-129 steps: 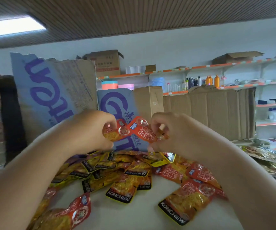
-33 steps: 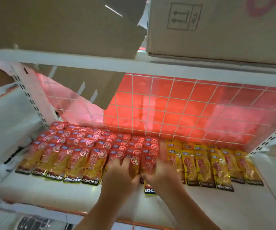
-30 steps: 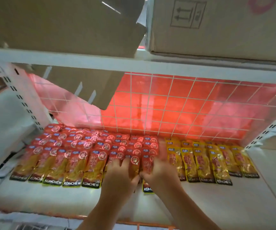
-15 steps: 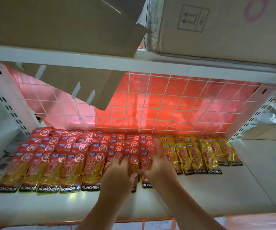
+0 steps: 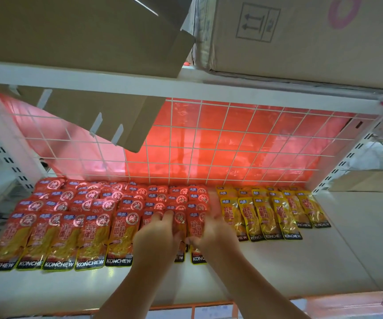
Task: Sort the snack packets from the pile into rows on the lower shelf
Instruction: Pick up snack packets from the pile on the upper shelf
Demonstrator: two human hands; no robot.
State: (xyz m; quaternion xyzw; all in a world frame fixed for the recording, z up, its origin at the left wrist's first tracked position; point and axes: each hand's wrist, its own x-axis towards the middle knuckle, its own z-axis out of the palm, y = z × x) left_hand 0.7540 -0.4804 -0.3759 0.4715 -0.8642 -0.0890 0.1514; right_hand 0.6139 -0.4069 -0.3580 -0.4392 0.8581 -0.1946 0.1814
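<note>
Moved: both hands have come down from the pile to the lower shelf (image 5: 324, 261) since the earliest frame. Over the last second they have kept to one spot.
Red packets (image 5: 94, 229): overlapping rows on the shelf's left half, labels forward. The last two lie under the hands, their bottom edges sticking out nearer than the row's.
Left hand (image 5: 157, 236): fingers straight, laid flat on one.
Right hand (image 5: 212, 231): on the neighbouring one; its fingers are blurred, so I cannot tell whether it presses or pinches.
Why: likely nudging both level with the row.
Yellow packets (image 5: 275, 217): their own rows, just right of the red.
Behind: wire grid (image 5: 232, 146).
Above: cardboard boxes (image 5: 301, 38) on the upper shelf (image 5: 232, 88).
</note>
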